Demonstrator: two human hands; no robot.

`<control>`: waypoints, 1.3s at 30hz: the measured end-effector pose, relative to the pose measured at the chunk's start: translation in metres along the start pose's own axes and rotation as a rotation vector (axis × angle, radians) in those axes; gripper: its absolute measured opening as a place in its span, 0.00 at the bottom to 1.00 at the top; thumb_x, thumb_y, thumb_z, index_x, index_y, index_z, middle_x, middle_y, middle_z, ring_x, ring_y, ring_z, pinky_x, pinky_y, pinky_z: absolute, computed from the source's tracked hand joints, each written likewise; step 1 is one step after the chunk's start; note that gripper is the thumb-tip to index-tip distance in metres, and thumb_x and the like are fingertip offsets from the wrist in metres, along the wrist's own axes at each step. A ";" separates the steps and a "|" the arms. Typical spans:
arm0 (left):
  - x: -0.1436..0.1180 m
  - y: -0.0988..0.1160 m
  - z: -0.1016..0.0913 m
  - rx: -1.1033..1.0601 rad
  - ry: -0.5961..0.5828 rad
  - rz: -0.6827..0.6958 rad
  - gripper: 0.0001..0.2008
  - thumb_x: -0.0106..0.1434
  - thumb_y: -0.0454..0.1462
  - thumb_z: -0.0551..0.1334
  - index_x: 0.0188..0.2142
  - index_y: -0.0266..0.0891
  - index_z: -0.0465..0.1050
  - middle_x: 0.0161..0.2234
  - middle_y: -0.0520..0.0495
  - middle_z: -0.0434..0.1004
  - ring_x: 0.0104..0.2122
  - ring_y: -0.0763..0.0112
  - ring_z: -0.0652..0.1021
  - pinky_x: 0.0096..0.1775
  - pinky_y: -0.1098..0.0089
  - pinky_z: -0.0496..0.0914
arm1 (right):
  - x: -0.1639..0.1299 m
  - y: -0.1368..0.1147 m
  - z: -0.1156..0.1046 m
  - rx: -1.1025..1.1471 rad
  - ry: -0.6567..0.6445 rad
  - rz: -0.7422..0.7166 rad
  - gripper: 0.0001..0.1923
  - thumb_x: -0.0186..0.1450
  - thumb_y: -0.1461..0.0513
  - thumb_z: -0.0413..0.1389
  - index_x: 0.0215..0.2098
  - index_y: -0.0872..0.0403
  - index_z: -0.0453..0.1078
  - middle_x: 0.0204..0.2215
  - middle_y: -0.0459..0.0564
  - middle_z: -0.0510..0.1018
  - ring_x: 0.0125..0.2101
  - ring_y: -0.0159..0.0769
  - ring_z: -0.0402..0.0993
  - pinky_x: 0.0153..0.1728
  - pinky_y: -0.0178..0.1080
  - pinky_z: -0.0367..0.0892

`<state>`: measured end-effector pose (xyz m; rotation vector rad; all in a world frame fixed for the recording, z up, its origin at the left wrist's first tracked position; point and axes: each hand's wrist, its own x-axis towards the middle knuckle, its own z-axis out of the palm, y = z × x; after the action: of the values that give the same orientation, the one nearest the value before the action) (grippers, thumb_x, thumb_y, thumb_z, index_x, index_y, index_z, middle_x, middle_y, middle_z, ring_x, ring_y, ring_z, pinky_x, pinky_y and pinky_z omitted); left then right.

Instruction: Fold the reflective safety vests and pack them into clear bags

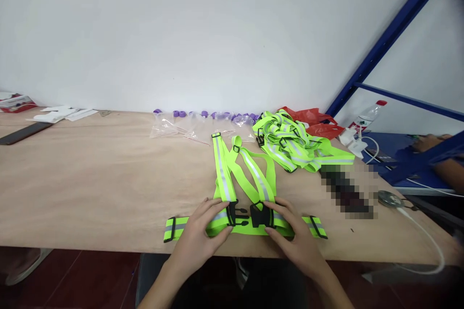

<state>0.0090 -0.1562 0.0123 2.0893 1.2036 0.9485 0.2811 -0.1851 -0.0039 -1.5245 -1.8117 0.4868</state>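
A neon-yellow reflective vest of elastic straps (258, 174) with grey stripes lies near the table's front edge. My left hand (201, 227) grips the prong half of its black buckle (237, 215) and the strap beside it, thumb below and fingers above. Opposite, my right hand (294, 231) holds the socket half of the buckle (260, 216) the same way. The two halves are apart, facing each other with a small gap. Black slider loops sit on the belt ends outside both hands, and two shoulder straps run up and away.
More tangled reflective straps (290, 142) lie at the back right, before a red plastic bag (313, 120). Clear plastic bags (203, 125) and small purple items line the wall. A bottle (366, 116), a cabled round device (390, 199) and a blue metal frame (395, 24) stand right; another person's arm shows there.
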 end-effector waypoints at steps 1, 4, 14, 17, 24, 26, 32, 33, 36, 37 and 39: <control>0.000 0.000 0.000 0.000 -0.003 -0.003 0.21 0.65 0.40 0.64 0.57 0.49 0.71 0.56 0.45 0.75 0.58 0.57 0.73 0.58 0.54 0.70 | 0.000 -0.001 -0.001 0.010 0.006 -0.002 0.21 0.65 0.53 0.58 0.56 0.45 0.72 0.57 0.54 0.71 0.59 0.49 0.68 0.56 0.46 0.70; -0.001 0.000 0.003 0.002 -0.011 -0.008 0.22 0.65 0.40 0.64 0.58 0.51 0.70 0.56 0.46 0.74 0.59 0.58 0.72 0.60 0.54 0.68 | -0.001 -0.001 -0.002 0.039 0.012 -0.016 0.20 0.65 0.53 0.58 0.55 0.45 0.73 0.56 0.55 0.71 0.58 0.48 0.69 0.56 0.46 0.70; -0.004 -0.001 0.003 0.022 -0.061 -0.007 0.22 0.66 0.41 0.63 0.59 0.51 0.68 0.57 0.47 0.74 0.60 0.58 0.71 0.60 0.54 0.68 | -0.001 -0.002 -0.004 0.099 0.004 -0.004 0.20 0.64 0.54 0.59 0.54 0.46 0.74 0.56 0.55 0.73 0.57 0.48 0.71 0.55 0.46 0.70; -0.003 0.000 0.003 0.018 -0.064 0.005 0.22 0.66 0.41 0.63 0.60 0.51 0.67 0.57 0.47 0.74 0.60 0.59 0.71 0.60 0.55 0.69 | 0.000 -0.004 -0.005 0.118 0.019 -0.008 0.19 0.64 0.55 0.59 0.54 0.46 0.74 0.55 0.55 0.73 0.57 0.48 0.71 0.55 0.45 0.70; -0.005 -0.007 0.007 0.028 0.003 0.048 0.21 0.66 0.42 0.64 0.58 0.47 0.72 0.57 0.45 0.75 0.58 0.58 0.74 0.58 0.58 0.72 | 0.000 -0.004 -0.005 0.096 0.023 -0.016 0.18 0.64 0.54 0.60 0.51 0.46 0.76 0.56 0.56 0.73 0.56 0.48 0.72 0.54 0.45 0.70; -0.006 -0.009 0.008 0.031 0.031 0.066 0.20 0.66 0.42 0.64 0.57 0.47 0.73 0.57 0.45 0.75 0.57 0.58 0.75 0.57 0.59 0.73 | 0.000 -0.005 -0.005 0.101 0.026 -0.016 0.18 0.64 0.55 0.60 0.51 0.46 0.76 0.56 0.55 0.73 0.56 0.48 0.72 0.54 0.45 0.71; -0.007 -0.009 0.007 0.026 0.054 0.086 0.20 0.66 0.42 0.64 0.57 0.47 0.74 0.56 0.45 0.76 0.56 0.59 0.76 0.55 0.61 0.74 | -0.001 -0.002 -0.002 0.123 0.033 -0.017 0.17 0.64 0.55 0.60 0.52 0.45 0.76 0.56 0.54 0.73 0.56 0.48 0.72 0.55 0.45 0.70; -0.006 -0.008 0.006 0.027 0.053 0.083 0.20 0.66 0.43 0.64 0.56 0.47 0.74 0.56 0.45 0.76 0.56 0.59 0.77 0.55 0.61 0.74 | -0.001 -0.001 -0.001 0.122 0.035 -0.017 0.18 0.64 0.55 0.60 0.52 0.45 0.76 0.56 0.54 0.73 0.57 0.48 0.71 0.55 0.45 0.70; -0.006 -0.007 0.005 0.030 0.050 0.080 0.20 0.66 0.43 0.64 0.56 0.46 0.75 0.56 0.45 0.76 0.55 0.59 0.77 0.54 0.61 0.74 | -0.003 0.004 0.002 0.119 0.045 -0.021 0.18 0.64 0.54 0.60 0.53 0.45 0.75 0.57 0.54 0.72 0.57 0.48 0.71 0.56 0.46 0.69; -0.005 -0.007 0.005 0.031 0.049 0.078 0.20 0.66 0.43 0.64 0.56 0.46 0.75 0.56 0.45 0.76 0.55 0.59 0.77 0.54 0.61 0.74 | -0.003 0.005 0.002 0.120 0.046 -0.020 0.19 0.65 0.54 0.60 0.53 0.45 0.75 0.57 0.54 0.72 0.57 0.48 0.71 0.56 0.46 0.69; -0.005 -0.007 0.005 0.032 0.049 0.074 0.20 0.66 0.43 0.64 0.56 0.46 0.74 0.56 0.45 0.76 0.55 0.59 0.77 0.54 0.61 0.74 | -0.003 0.004 0.002 0.123 0.044 -0.016 0.19 0.64 0.54 0.60 0.53 0.46 0.75 0.57 0.55 0.72 0.57 0.48 0.71 0.56 0.45 0.69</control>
<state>0.0074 -0.1577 0.0027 2.1603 1.1808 1.0259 0.2828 -0.1866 -0.0091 -1.4251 -1.7268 0.5432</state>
